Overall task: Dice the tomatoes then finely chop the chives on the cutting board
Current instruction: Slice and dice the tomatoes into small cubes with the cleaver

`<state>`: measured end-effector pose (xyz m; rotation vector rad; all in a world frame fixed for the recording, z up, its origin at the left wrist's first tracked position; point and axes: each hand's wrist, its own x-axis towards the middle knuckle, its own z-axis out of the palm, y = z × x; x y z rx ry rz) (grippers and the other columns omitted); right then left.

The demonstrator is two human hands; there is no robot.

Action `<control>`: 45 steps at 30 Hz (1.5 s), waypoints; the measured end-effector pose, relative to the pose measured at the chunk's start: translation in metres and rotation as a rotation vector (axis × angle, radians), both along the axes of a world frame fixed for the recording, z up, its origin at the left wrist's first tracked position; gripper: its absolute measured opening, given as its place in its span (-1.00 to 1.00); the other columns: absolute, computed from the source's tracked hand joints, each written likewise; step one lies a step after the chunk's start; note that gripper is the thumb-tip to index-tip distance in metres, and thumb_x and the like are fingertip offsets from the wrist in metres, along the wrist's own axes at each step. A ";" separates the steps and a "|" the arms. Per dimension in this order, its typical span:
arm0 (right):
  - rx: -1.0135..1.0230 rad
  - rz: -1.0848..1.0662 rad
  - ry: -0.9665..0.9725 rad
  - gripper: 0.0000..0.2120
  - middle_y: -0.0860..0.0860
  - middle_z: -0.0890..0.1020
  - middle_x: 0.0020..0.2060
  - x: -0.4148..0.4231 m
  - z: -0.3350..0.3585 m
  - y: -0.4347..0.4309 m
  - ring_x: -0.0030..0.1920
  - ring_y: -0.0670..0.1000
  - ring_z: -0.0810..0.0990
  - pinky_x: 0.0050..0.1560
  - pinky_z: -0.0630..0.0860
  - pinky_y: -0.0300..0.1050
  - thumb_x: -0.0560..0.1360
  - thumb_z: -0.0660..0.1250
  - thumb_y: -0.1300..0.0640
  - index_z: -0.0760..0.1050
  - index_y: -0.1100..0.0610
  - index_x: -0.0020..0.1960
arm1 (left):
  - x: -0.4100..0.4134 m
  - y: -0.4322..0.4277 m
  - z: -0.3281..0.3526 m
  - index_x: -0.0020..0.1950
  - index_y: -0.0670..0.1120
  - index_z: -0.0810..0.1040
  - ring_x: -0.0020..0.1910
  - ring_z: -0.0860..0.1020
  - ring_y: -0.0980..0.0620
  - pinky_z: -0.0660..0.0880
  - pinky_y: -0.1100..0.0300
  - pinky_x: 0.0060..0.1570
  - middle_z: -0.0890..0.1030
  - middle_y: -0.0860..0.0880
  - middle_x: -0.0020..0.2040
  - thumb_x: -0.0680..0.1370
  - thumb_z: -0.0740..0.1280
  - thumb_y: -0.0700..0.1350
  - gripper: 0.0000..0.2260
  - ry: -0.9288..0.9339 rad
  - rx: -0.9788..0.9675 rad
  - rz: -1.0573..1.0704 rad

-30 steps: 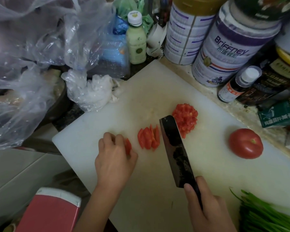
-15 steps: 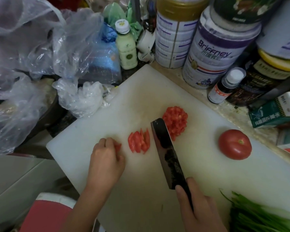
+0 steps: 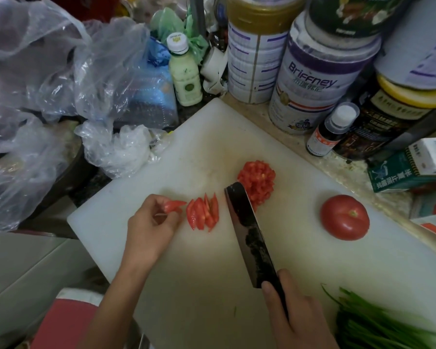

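A white plastic cutting board (image 3: 312, 273) lies cornerwise on the pale speckled table (image 3: 358, 177). Everything for the job sits on it.

- **Left hand:** At the board's left part, the left hand (image 3: 149, 227) is raised a little. Its fingertips pinch a small red tomato piece (image 3: 174, 205).
- **Tomato slices:** Just to the right of that piece, a row of thin red tomato slices (image 3: 203, 214) lies fanned on the board.
- **Diced tomato:** Near the board's middle, towards its far side, is a heap of diced tomato (image 3: 257, 181).
- **Cleaver:** The right hand (image 3: 295, 316) comes in at the board's near edge, clenched round the handle of a dark broad-bladed cleaver (image 3: 247, 235). The blade runs between the slices and the dice, and its far end meets the near edge of the heap. I cannot tell whether the cutting edge touches the board.
- **Whole tomato:** A whole round red tomato (image 3: 344, 217) sits stem scar up on the board's right part, well apart from the dice.
- **Chives:** A bundle of long green chives (image 3: 378, 323) lies uncut at the board's near right corner.

Off the board's left side there are crumpled clear plastic bags (image 3: 48, 79). Past its far corner stands a pale green bottle with a white cap (image 3: 185, 76). Along its far right edge are tall white and purple tins (image 3: 310, 89), a small dark bottle with a white cap (image 3: 330, 132) and a green cardboard box (image 3: 398, 175).
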<state>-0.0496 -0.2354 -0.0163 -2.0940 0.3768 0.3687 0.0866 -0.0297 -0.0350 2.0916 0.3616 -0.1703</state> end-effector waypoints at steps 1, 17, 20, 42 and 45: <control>0.005 -0.006 0.004 -0.71 0.05 0.48 -0.46 0.000 0.001 0.000 -0.38 -0.12 0.55 -0.44 0.38 -0.34 0.45 0.03 -0.25 0.25 -0.03 -0.06 | 0.000 0.001 0.000 -0.11 -0.04 0.57 -0.17 0.62 0.15 0.51 0.33 -0.12 0.67 0.06 -0.15 0.52 0.36 -0.29 -0.86 -0.016 0.013 -0.032; 0.021 0.054 0.105 -0.89 -0.02 0.49 -0.35 0.005 0.007 -0.007 -0.30 -0.22 0.54 -0.39 0.39 -0.37 0.59 0.06 -0.03 0.20 -0.06 -0.10 | -0.009 0.001 -0.022 0.14 -0.21 0.62 0.07 0.51 0.16 0.43 0.39 0.12 0.53 -0.10 0.18 0.53 0.16 -0.18 -0.69 -0.490 0.370 -0.525; -0.011 0.070 0.129 -0.89 -0.01 0.50 -0.35 0.005 0.004 -0.005 -0.31 -0.19 0.54 -0.37 0.40 -0.37 0.58 0.06 -0.06 0.19 -0.09 -0.10 | -0.020 -0.006 -0.020 0.17 -0.20 0.57 0.09 0.49 0.16 0.43 0.36 0.15 0.49 -0.05 0.20 0.51 0.14 -0.17 -0.68 -0.441 0.307 -0.338; -0.085 0.016 0.176 -0.83 0.03 0.51 -0.35 0.013 -0.009 0.035 -0.24 0.02 0.57 -0.33 0.37 -0.27 0.58 0.01 -0.15 0.19 -0.07 0.03 | -0.028 -0.041 -0.033 0.32 -0.18 0.52 0.14 0.39 -0.02 0.35 0.23 0.18 0.52 -0.10 0.15 0.45 0.48 -0.04 -0.52 -0.265 0.356 -0.242; -0.122 0.002 0.185 -0.71 0.01 0.49 -0.32 0.009 -0.003 0.044 -0.17 0.02 0.56 -0.25 0.39 -0.28 0.52 -0.08 -0.27 0.16 -0.09 0.07 | -0.027 -0.047 -0.032 0.28 -0.17 0.55 0.10 0.43 -0.09 0.46 0.01 0.02 0.56 -0.10 0.15 0.45 0.29 0.04 -0.54 -0.255 0.454 -0.250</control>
